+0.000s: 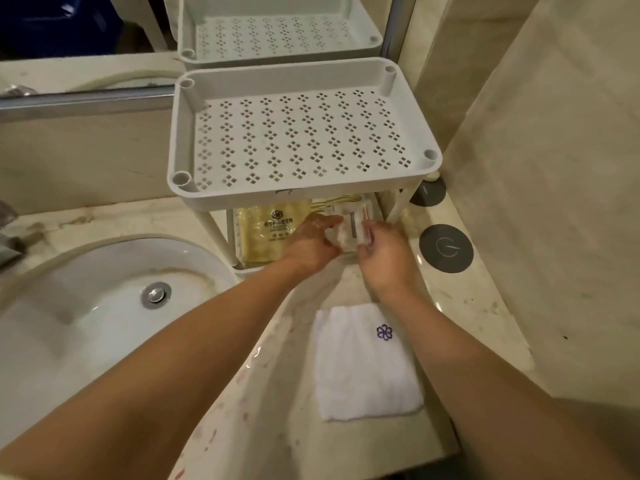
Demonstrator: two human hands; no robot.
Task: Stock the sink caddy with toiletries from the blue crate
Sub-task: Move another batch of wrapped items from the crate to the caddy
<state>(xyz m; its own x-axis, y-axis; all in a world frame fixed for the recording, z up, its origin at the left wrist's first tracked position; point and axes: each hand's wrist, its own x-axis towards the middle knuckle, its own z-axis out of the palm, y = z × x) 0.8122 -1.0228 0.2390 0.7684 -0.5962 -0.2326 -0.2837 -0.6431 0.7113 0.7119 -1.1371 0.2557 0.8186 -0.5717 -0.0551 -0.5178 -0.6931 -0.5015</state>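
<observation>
A tap [7, 237] juts in at the far left over a white sink [86, 323] with a metal drain [156, 294]. Right of the sink, a white two-level caddy [242, 199] stands on the counter [277, 427] against the mirror. Its perforated top tray [301, 140] holds nothing. On the lower shelf a yellow packet [266, 233] lies at the left. Just right of it, the left hand [308, 247] has its fingers curled round the left end of a clear packet [349, 233]. The right hand [384, 254] pinches the right end between thumb and fingers. The clear packet sits at the front of the lower shelf, under the top tray and beside the yellow packet. Whether it rests on the shelf cannot be told. Nearer the camera, between the forearms, a folded white towel [363, 362] with a purple flower lies flat on the counter. Right of the caddy is a grey disc [446, 248], and a second disc [428, 192] lies behind it by the caddy's leg.
</observation>
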